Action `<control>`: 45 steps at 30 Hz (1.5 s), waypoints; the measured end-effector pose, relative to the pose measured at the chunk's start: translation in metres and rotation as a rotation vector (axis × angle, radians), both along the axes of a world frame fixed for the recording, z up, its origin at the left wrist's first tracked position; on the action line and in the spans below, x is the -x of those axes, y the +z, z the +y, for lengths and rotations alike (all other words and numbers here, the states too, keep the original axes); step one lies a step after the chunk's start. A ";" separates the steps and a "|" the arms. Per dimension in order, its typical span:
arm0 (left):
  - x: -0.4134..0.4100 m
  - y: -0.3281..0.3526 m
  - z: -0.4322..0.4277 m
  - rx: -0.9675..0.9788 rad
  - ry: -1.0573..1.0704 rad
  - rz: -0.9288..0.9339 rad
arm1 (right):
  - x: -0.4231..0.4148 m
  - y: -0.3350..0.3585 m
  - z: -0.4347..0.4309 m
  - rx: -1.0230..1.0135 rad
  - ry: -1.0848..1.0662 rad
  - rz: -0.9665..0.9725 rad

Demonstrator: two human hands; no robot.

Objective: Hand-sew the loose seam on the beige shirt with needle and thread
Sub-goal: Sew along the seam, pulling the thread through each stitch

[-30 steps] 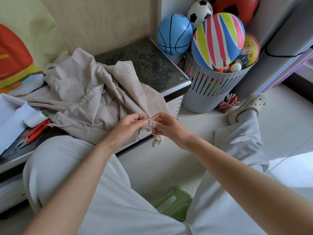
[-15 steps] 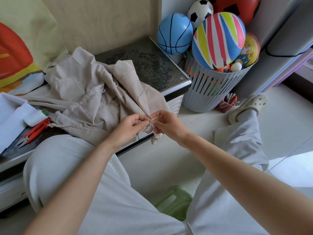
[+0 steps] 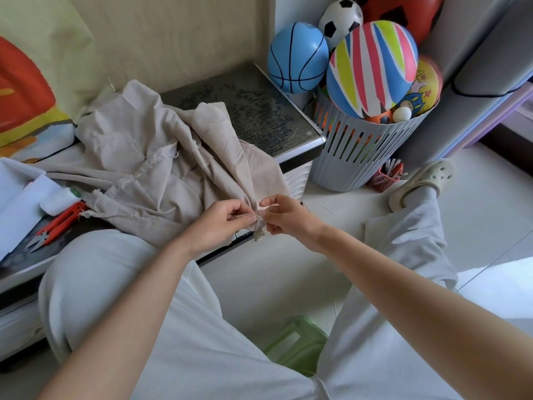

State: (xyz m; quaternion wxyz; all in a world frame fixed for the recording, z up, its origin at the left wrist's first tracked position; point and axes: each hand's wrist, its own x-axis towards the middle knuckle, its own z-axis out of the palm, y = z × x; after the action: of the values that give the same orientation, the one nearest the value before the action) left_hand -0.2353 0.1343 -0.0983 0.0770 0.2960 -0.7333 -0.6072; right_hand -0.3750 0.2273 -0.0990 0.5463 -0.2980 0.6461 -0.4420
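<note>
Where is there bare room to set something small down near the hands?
The dark tabletop is bare between the beige shirt and the blue ball. The left end is crowded: orange snips, white spool, white sheets.

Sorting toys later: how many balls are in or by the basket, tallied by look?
Blue basketball: 1
Black-and-white football: 1
Striped ball: 1
Red ball: 1
Yellow cartoon ball: 1
Small white ball: 1
Orange ball, mostly hidden: 1
Total: 7
</note>
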 end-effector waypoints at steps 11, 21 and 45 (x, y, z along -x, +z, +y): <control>-0.001 -0.002 -0.006 -0.075 0.054 0.063 | 0.025 -0.006 0.004 -0.058 0.100 0.296; 0.002 -0.003 -0.005 -0.080 0.170 0.057 | 0.024 -0.004 0.006 -0.047 0.084 0.986; 0.004 0.002 0.001 -0.026 0.165 0.022 | -0.027 0.008 0.004 0.505 0.014 0.493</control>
State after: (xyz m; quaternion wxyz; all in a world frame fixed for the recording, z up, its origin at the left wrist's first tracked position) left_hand -0.2392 0.1352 -0.0961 0.1311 0.3495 -0.6977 -0.6115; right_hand -0.3483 0.2318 -0.0907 0.2859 -0.5258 0.6269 -0.4988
